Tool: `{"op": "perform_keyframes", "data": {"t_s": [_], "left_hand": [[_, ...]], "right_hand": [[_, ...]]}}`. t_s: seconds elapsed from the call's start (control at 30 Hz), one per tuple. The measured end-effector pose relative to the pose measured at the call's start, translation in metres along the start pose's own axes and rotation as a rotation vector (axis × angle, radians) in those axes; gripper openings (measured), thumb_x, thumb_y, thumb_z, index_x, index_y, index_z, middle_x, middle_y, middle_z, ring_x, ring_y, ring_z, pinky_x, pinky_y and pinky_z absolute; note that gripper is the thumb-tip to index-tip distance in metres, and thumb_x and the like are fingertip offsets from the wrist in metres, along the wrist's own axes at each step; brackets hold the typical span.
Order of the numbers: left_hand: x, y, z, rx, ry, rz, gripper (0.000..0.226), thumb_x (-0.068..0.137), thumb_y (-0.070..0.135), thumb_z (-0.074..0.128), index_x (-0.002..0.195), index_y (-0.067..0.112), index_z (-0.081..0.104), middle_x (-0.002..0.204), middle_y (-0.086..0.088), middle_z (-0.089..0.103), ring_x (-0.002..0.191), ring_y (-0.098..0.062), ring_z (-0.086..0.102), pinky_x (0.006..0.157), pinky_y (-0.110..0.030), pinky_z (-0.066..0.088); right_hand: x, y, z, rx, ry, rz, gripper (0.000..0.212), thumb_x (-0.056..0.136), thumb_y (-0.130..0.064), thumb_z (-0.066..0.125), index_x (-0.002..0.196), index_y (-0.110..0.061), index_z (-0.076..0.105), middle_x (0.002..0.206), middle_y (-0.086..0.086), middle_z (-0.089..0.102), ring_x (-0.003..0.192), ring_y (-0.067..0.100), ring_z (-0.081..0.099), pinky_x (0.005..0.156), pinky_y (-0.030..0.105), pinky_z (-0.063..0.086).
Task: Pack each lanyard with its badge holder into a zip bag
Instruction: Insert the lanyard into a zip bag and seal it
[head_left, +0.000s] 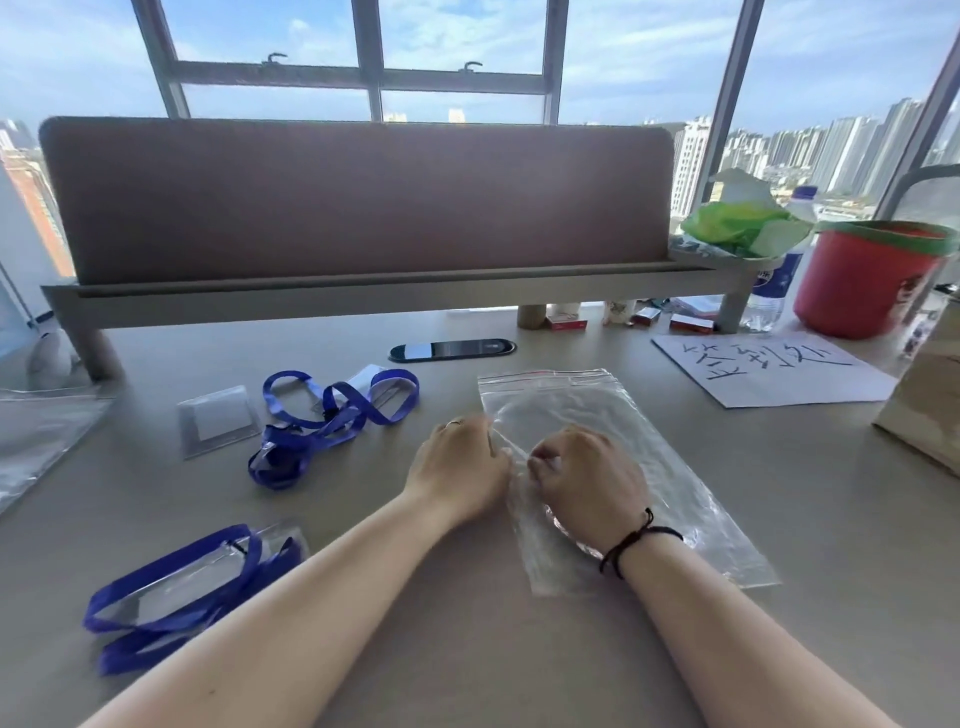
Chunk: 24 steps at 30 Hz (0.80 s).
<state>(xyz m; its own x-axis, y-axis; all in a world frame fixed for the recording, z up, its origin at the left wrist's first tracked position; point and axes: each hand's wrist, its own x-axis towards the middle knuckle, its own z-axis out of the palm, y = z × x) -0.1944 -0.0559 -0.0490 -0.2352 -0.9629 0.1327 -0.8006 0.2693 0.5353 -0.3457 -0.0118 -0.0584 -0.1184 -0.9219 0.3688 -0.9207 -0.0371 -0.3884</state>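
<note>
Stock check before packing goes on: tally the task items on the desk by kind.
Blue lanyards: at least 2, loose tangle and packed one
Loose badge holders: 1
Zip bags: 3, one under both hands, the packed one, one at left edge
Total: 6

At your far right a white paper sheet (774, 373) lies on the surface with large handwritten Chinese characters in dark ink, upside down to you and not legible from here. The water bottle (774, 280) behind it carries a blue label whose print is too small to read.
</note>
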Motion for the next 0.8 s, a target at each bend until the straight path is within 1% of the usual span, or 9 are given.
{"op": "perform_keyframes", "data": {"t_s": [0.03,0.13,0.3,0.4,0.47,0.53,0.57,0.67,0.8], "left_hand": [[0.002,0.0,0.0,-0.102,0.02,-0.039,0.023,0.089,0.031,0.056,0.109,0.02,0.062,0.107,0.0,0.068,0.105,-0.024,0.061,0.087,-0.037,0.05],[0.008,0.004,-0.005,-0.388,0.029,-0.164,0.042,0.092,0.037,0.062,0.13,0.019,0.055,0.119,0.007,0.064,0.109,-0.016,0.059,0.09,-0.03,0.045],[0.014,0.014,-0.021,-0.659,0.088,-0.307,0.071,0.088,0.057,0.062,0.145,0.022,0.037,0.126,0.008,0.05,0.11,-0.016,0.048,0.087,-0.032,0.037],[0.017,0.008,-0.04,-0.892,0.068,-0.407,0.08,0.084,0.043,0.074,0.147,0.02,0.031,0.125,-0.003,0.06,0.102,-0.025,0.065,0.074,-0.038,0.055],[0.02,-0.003,-0.054,-1.011,0.027,-0.475,0.058,0.084,0.022,0.076,0.132,0.004,0.048,0.117,-0.02,0.069,0.095,-0.033,0.074,0.075,-0.046,0.062],[0.015,-0.017,-0.069,-0.997,-0.043,-0.521,0.021,0.088,0.008,0.071,0.108,0.004,0.064,0.101,-0.017,0.075,0.088,-0.03,0.074,0.078,-0.041,0.059],[0.011,-0.025,-0.076,-0.982,-0.096,-0.521,0.013,0.088,0.005,0.07,0.1,0.005,0.067,0.094,-0.014,0.076,0.081,-0.026,0.074,0.074,-0.036,0.059],[-0.01,-0.043,-0.097,-0.936,-0.24,-0.472,0.01,0.088,0.004,0.069,0.094,0.012,0.068,0.083,-0.009,0.073,0.064,-0.014,0.07,0.061,-0.027,0.055],[-0.05,-0.058,-0.12,-0.86,-0.378,-0.42,0.011,0.085,0.005,0.072,0.092,0.011,0.068,0.076,-0.006,0.07,0.054,-0.007,0.063,0.042,-0.018,0.047]], "right_hand": [[0.0,0.0,0.0,0.01,0.027,0.011,0.019,0.09,-0.036,0.056,0.093,-0.03,0.074,0.099,-0.009,0.069,0.098,0.018,0.063,0.065,0.027,0.037],[0.002,0.0,-0.003,0.042,0.091,0.029,0.019,0.093,-0.032,0.056,0.093,-0.024,0.073,0.099,-0.006,0.07,0.096,0.02,0.062,0.065,0.028,0.036],[-0.003,-0.009,-0.009,0.283,0.05,-0.097,0.01,0.086,-0.024,0.059,0.083,-0.019,0.067,0.08,-0.007,0.069,0.08,0.016,0.063,0.071,0.037,0.052],[-0.01,-0.02,-0.012,0.389,-0.025,-0.193,0.002,0.08,-0.022,0.062,0.078,-0.022,0.063,0.081,-0.01,0.071,0.082,0.009,0.066,0.077,0.032,0.053],[-0.015,-0.025,-0.015,0.395,-0.081,-0.25,0.007,0.078,-0.022,0.062,0.076,-0.028,0.061,0.084,-0.01,0.073,0.082,0.004,0.066,0.075,0.022,0.052],[-0.018,-0.028,-0.017,0.352,-0.128,-0.292,0.011,0.078,-0.022,0.061,0.075,-0.032,0.058,0.088,-0.01,0.074,0.075,-0.002,0.062,0.068,0.013,0.046],[-0.018,-0.027,-0.016,0.33,-0.142,-0.306,0.013,0.077,-0.023,0.059,0.073,-0.034,0.055,0.088,-0.011,0.074,0.073,-0.002,0.061,0.067,0.014,0.047],[-0.017,-0.025,-0.015,0.252,-0.133,-0.311,0.017,0.074,-0.025,0.054,0.068,-0.039,0.046,0.084,-0.012,0.073,0.073,0.005,0.061,0.066,0.026,0.05],[-0.019,-0.023,-0.017,0.181,-0.128,-0.301,0.028,0.079,-0.015,0.063,0.067,-0.036,0.05,0.069,-0.014,0.065,0.065,-0.004,0.054,0.059,0.009,0.036]]}}
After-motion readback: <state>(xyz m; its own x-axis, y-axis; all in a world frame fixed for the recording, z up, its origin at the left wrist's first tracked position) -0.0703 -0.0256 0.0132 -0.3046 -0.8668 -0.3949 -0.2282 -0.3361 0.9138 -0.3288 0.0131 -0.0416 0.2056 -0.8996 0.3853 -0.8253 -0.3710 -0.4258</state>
